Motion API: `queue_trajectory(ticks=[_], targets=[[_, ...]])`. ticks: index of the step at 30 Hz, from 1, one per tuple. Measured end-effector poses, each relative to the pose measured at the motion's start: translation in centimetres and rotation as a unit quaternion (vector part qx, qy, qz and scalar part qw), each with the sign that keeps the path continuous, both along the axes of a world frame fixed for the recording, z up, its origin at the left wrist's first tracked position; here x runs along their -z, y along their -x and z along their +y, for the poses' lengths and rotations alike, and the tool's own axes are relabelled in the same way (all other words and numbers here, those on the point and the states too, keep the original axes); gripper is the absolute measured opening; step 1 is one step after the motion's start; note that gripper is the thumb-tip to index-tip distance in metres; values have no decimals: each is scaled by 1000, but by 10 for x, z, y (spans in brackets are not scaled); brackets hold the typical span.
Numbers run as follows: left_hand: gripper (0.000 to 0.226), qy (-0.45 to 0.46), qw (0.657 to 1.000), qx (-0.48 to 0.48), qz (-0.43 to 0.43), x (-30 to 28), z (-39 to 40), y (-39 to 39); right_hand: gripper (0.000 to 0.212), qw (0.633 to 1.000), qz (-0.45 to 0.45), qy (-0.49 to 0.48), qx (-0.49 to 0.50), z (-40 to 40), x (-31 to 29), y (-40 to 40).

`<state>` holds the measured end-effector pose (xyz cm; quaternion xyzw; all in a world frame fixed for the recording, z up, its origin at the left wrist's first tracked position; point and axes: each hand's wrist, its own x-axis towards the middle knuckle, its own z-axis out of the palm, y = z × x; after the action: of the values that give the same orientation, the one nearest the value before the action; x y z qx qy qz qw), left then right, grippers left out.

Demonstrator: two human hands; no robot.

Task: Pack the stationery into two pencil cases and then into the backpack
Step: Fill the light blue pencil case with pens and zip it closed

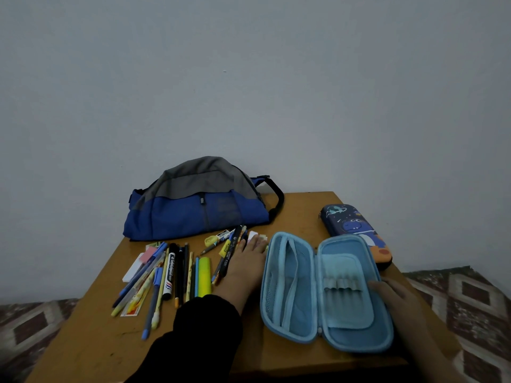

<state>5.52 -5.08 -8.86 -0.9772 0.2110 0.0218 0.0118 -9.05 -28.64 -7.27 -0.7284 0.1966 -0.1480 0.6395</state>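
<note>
blue and grey backpack with black strap, light blue open pencil case with mesh pocket, navy closed pencil case with blue dinosaur and orange patches, yellow highlighter, black marker, pink eraser, tan wooden surface, brown diamond-patterned floor covering, black sleeve

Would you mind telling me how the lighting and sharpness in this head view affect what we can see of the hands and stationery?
In the head view the light is dim and bluish; the right hand on the open pencil case is dark and soft, the left hand among the pens is clearer, print on them is mostly unreadable, and the wide lens bends the table edges.
</note>
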Motion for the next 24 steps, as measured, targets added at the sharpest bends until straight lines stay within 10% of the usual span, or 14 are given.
queue_trajectory(ticks=[24], targets=[[53,4,996,-45,-79,-3,37,23,38,987,52,108,-104,-12,-8,-43]])
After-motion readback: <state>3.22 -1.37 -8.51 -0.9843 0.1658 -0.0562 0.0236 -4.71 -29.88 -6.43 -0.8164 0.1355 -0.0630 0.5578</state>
